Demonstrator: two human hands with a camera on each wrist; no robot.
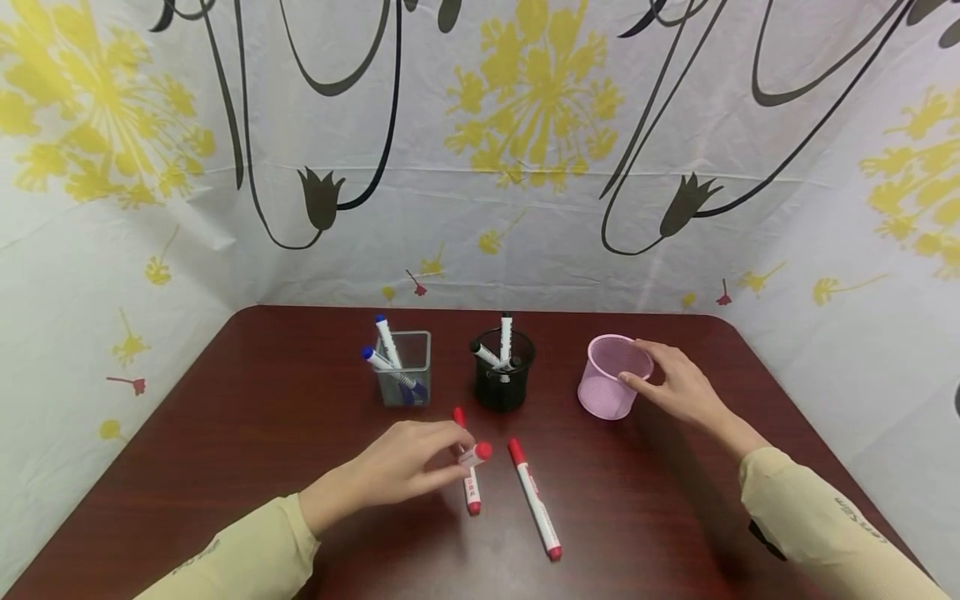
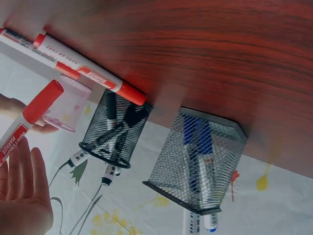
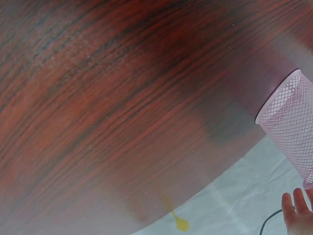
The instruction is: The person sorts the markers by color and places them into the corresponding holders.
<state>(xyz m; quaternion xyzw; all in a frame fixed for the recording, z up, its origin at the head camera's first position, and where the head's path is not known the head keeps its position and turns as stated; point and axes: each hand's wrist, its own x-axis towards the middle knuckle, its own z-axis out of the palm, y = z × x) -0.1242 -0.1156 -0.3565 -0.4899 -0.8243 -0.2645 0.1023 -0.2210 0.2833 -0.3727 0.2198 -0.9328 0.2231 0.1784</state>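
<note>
My left hand point(image 1: 408, 462) pinches a red whiteboard marker point(image 1: 474, 454) between thumb and fingers, its red cap pointing right. The left wrist view shows that marker's red end raised beside the open-spread lower fingers point(image 2: 24, 169). Below it on the table lies a second red marker point(image 1: 472, 493), partly hidden by the hand. A third red marker point(image 1: 534, 500) lies slantwise to the right. My right hand point(image 1: 678, 387) holds the rim of a pink mesh pen cup point(image 1: 602, 390) from the right, thumb and fingers apart at its edge. The cup stands upright on the table.
A grey square mesh holder point(image 1: 405, 387) with blue markers stands at the back left of the brown table point(image 1: 300, 358). Beside it is a black round mesh cup point(image 1: 501, 390) holding black markers. A patterned white cloth point(image 1: 420, 108) hangs behind the table.
</note>
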